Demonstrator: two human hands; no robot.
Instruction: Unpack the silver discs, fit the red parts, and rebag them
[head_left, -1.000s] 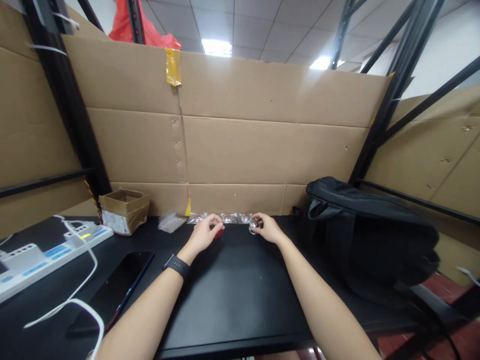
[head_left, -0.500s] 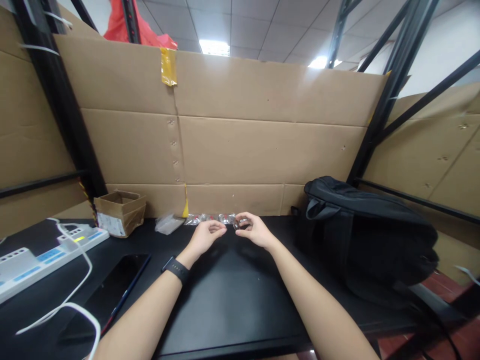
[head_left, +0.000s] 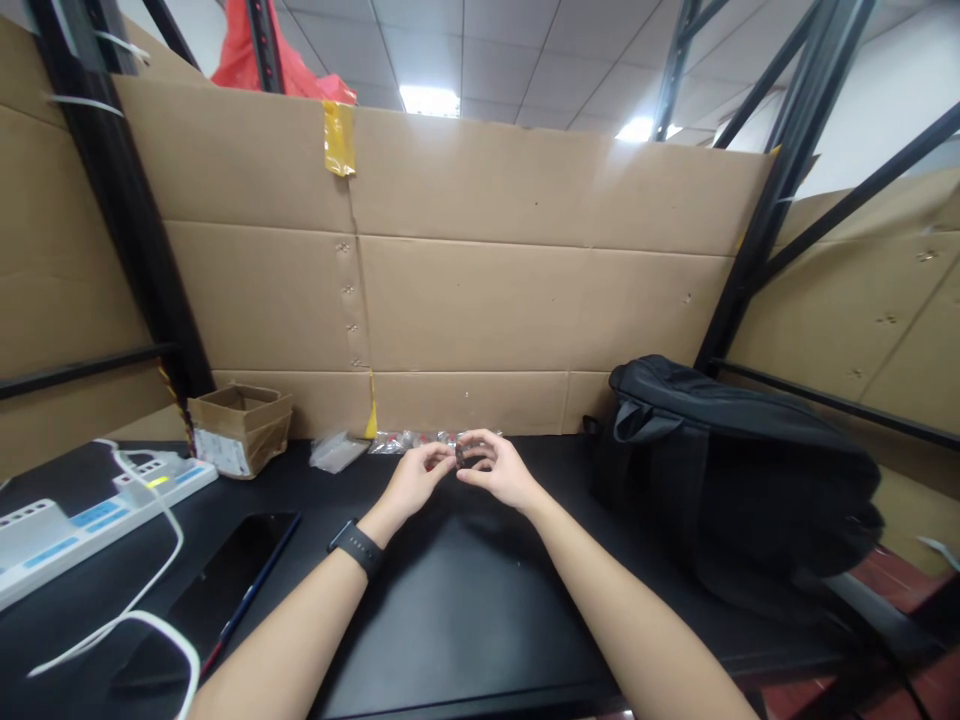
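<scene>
A small dark, ring-like object point(head_left: 461, 457) is held between the thumb and fingers of my right hand point(head_left: 504, 474), above the black tabletop. Its exact kind is too small to make out. My left hand point(head_left: 414, 480) is closed in a pinch, its fingertips right by the object's left side; whatever they hold is hidden. Small clear plastic packets point(head_left: 390, 442) with red marks lie in a row behind my hands, partly covered by them. To their left is a translucent plastic bag point(head_left: 336, 451).
A black bag point(head_left: 720, 480) stands at the right. On the left are an open cardboard box point(head_left: 241, 430), a white power strip point(head_left: 97, 530) with white cables, and a dark phone or tablet point(head_left: 236, 570). A cardboard wall point(head_left: 480, 290) closes off the back of the black table point(head_left: 457, 640).
My right hand has moved left with the dark object, bringing it up to my left fingertips. The gap between the hands has closed. My left hand has barely shifted.
</scene>
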